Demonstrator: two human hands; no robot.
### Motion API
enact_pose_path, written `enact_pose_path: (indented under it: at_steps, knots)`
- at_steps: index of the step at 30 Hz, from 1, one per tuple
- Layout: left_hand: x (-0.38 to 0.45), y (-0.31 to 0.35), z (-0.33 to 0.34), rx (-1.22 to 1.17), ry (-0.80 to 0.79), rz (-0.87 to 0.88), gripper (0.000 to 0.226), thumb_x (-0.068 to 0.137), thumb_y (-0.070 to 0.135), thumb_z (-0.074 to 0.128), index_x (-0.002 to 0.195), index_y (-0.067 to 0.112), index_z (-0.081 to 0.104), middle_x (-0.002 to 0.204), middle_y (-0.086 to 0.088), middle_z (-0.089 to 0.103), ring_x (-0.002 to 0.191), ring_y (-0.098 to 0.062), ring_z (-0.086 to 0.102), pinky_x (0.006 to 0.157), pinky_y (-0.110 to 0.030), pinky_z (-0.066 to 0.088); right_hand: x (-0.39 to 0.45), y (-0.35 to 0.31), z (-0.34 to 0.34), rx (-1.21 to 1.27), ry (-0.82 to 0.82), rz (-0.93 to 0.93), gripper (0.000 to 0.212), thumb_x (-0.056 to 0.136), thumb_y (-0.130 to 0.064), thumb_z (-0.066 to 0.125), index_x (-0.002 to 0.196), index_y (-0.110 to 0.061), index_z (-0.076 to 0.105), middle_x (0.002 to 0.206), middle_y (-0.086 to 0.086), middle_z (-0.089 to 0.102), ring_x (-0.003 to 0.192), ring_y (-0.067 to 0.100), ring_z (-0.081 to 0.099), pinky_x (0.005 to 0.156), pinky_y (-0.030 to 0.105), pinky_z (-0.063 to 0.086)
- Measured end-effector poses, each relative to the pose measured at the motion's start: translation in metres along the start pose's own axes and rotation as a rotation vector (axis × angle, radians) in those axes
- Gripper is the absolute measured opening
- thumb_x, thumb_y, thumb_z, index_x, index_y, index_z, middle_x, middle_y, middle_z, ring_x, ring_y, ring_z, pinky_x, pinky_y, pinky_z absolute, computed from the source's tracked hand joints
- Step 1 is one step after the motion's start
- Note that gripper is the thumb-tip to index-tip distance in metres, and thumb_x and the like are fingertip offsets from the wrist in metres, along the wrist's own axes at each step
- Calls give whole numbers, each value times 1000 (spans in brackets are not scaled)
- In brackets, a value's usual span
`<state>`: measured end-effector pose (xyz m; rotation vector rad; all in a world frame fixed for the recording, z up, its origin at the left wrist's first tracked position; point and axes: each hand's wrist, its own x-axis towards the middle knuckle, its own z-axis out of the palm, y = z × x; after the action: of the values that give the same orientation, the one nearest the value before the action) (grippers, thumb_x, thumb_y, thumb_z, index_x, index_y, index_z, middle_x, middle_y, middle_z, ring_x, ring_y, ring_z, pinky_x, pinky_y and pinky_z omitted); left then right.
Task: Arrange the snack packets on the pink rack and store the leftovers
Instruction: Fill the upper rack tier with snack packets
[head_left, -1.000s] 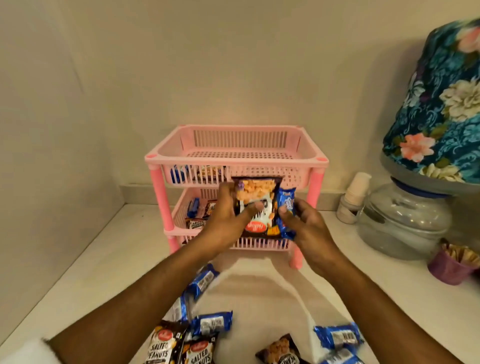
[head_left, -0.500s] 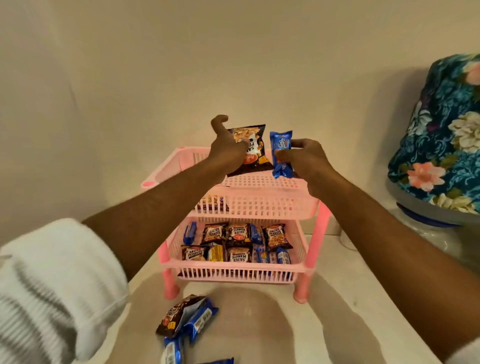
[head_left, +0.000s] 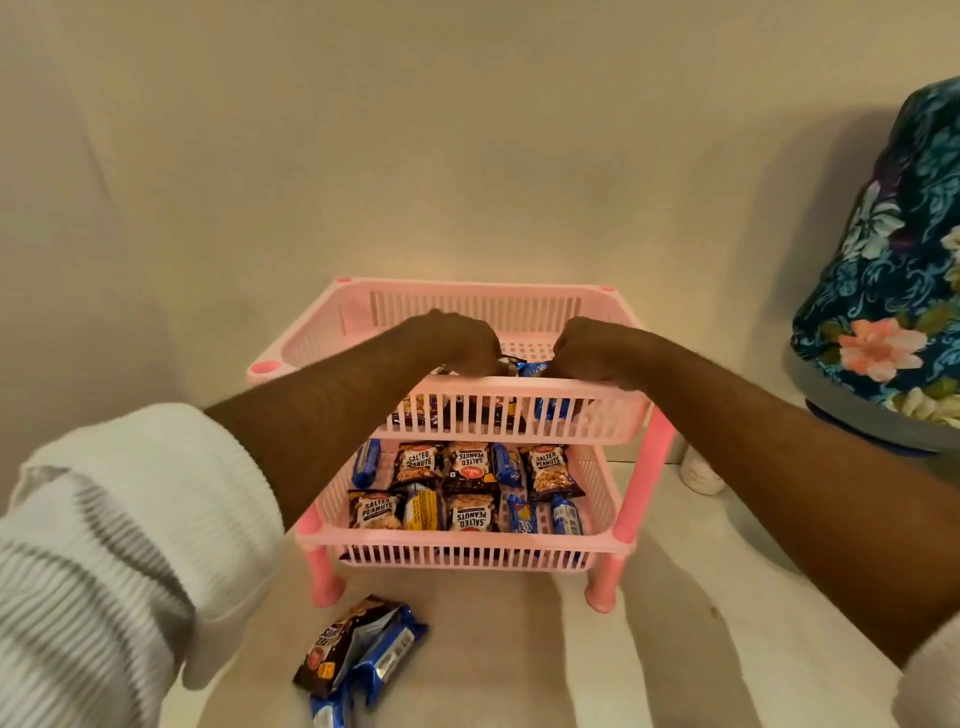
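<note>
Two slatted plastic tiers make up the pink rack (head_left: 511, 387), each a shallow tray with ribbed walls and a perforated floor, carried on round pink posts that stand on the pale, smooth worktop (head_left: 519, 649). Both hands reach over the rack's front rim into the upper tier, knuckles up and fingers curled down. The left hand (head_left: 457, 345) is closed on a dark, glossy peanut packet (head_left: 511, 361), and the right hand (head_left: 597, 348) pinches a small blue packet (head_left: 535, 370) just beside it; both packets sit low against the upper tier's front wall. In the rack's lower tier lie about eleven crinkly foil packets (head_left: 470, 491) in two rows, six of them marked salted peanuts. In front of the rack's left foot, three loose packets (head_left: 358, 654) overlap on the worktop. Ribbed white sleeves (head_left: 104, 561) are pushed back on both forearms.
</note>
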<state>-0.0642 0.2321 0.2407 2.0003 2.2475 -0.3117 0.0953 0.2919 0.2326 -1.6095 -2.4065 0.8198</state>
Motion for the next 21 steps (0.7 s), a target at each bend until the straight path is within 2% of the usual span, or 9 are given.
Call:
enact_pose_path:
  at_steps: [2, 5, 7, 9, 14, 21]
  knots:
    - [-1, -1, -3, 171, 43, 28, 49, 100, 50, 40, 143, 28, 48, 146, -7, 48, 138, -34, 33, 113, -48, 21, 3, 1, 2, -25, 13, -23, 26, 83, -20, 73, 103, -6, 63, 99, 8, 72, 91, 24, 70, 78, 36, 58]
    - [-2, -1, -4, 73, 36, 125, 44, 99, 27, 52, 143, 26, 50, 146, -6, 50, 132, -30, 46, 111, -41, 37, 5, 1, 3, -41, -5, -20, 21, 87, -18, 68, 100, -3, 64, 103, 10, 72, 95, 27, 70, 85, 37, 58]
    - [-2, -2, -3, -16, -9, 155, 42, 100, 20, 52, 141, 26, 53, 143, -4, 54, 124, -27, 54, 105, -40, 46, 4, 0, 4, -39, -8, -20, 23, 88, -15, 65, 108, -4, 66, 107, 11, 71, 100, 28, 69, 90, 40, 58]
    - [-1, -2, -3, 11, -67, 165, 40, 100, 20, 51, 140, 27, 54, 140, -3, 57, 121, -26, 56, 101, -38, 47, 1, -1, 4, -51, 9, -29, 25, 89, -15, 62, 111, -4, 67, 107, 11, 71, 100, 28, 69, 92, 44, 57]
    - [2, 0, -7, 137, -163, 184, 45, 98, 22, 55, 142, 31, 50, 139, 0, 57, 121, -26, 57, 104, -42, 46, -1, -2, 7, -87, 32, -65, 28, 87, -17, 69, 112, -4, 70, 105, 11, 73, 95, 25, 71, 88, 41, 59]
    - [6, -5, -3, 28, -155, 171, 53, 96, 19, 57, 147, 29, 44, 145, -5, 51, 126, -26, 53, 107, -43, 43, 1, 1, 7, -28, 37, -39, 32, 84, -16, 73, 112, -2, 70, 106, 12, 72, 96, 27, 70, 90, 44, 59]
